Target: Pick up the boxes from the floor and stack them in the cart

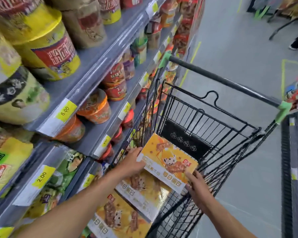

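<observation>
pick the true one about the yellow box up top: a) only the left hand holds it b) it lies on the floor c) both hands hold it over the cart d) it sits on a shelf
c: the left hand grips one end of the yellow box and the right hand the other, with the box above the basket of the cart.
</observation>
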Available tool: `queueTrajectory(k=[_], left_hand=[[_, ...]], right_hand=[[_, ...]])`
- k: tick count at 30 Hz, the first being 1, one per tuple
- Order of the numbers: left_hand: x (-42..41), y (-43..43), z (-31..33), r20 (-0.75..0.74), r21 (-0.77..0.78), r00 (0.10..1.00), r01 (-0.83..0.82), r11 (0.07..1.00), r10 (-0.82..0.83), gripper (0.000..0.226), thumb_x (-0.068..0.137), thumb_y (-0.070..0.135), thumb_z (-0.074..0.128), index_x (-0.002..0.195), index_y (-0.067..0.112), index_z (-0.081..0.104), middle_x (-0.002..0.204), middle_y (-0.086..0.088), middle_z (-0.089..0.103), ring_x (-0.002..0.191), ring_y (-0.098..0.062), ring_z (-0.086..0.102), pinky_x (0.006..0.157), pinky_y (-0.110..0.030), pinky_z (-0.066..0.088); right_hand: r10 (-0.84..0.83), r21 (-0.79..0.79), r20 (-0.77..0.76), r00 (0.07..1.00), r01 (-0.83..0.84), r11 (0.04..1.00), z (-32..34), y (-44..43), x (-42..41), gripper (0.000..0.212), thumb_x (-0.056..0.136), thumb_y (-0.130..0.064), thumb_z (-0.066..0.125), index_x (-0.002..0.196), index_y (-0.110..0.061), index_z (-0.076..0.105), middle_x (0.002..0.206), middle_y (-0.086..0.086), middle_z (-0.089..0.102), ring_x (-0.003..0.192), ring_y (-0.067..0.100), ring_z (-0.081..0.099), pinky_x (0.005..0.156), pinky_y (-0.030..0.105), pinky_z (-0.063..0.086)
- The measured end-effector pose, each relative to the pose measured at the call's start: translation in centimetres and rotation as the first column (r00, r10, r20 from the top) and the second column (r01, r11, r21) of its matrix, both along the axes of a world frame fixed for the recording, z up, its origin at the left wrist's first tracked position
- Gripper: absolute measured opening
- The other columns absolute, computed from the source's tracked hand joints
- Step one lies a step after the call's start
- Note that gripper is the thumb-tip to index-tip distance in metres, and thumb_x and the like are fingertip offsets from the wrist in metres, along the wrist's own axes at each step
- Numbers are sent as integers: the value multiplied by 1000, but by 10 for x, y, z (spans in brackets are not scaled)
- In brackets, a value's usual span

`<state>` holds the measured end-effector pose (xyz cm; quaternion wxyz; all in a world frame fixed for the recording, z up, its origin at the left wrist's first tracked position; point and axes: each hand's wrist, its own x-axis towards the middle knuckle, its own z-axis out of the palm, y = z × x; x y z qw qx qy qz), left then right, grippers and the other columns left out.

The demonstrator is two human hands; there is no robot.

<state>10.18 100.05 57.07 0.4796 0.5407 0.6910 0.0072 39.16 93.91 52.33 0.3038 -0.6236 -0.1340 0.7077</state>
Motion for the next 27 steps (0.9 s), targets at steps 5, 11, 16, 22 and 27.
queueTrajectory(k=[5, 11, 16, 22, 27], left_hand=[[0, 12, -51, 27, -154, 999, 43, 987, -39, 79, 90, 41, 67, 156, 45, 24, 149, 17, 34, 131, -15, 48, 104, -40, 47], [-27, 14, -166, 20, -321, 997, 75, 944, -72, 95, 76, 65, 70, 149, 68, 9, 161, 20, 32, 123, -12, 60, 96, -45, 56], [4, 15, -63, -30, -358, 993, 99, 929, -117, 93, 92, 34, 54, 164, 28, -5, 171, 11, -3, 141, -18, 38, 103, -30, 36], [0, 4, -28, -7, -229, 993, 113, 967, -118, 95, 89, 39, 57, 165, 28, 1, 171, 11, 2, 149, -19, 32, 119, -42, 35], [4, -20, 10, 2, -83, 989, 150, 985, -150, 92, 94, 36, 57, 165, 29, -2, 170, 15, -6, 154, -19, 24, 121, -40, 30]], right_hand=[[43, -80, 23, 999, -41, 996, -18, 5, -5, 76, 88, -4, 71, 153, -24, 36, 142, 7, 60, 126, 29, 60, 95, 36, 47], [341, -101, 65, 938, -334, 937, -49, 7, -5, 122, 67, -54, 89, 160, -34, 14, 150, 3, 53, 131, 28, 55, 113, 48, 39], [514, -125, 223, 828, -499, 858, -11, 18, -18, 92, 100, -26, 64, 163, -23, -3, 163, 7, 33, 139, 30, 44, 107, 39, 38], [511, -11, 382, 770, -549, 835, 37, 16, -25, 53, 99, -9, 63, 146, -9, 37, 130, 4, 52, 108, 16, 51, 83, 20, 44], [491, 121, 468, 735, -604, 788, 81, -1, -48, 69, 96, -10, 68, 153, -19, 30, 137, -1, 45, 93, -1, 49, 67, 1, 44]])
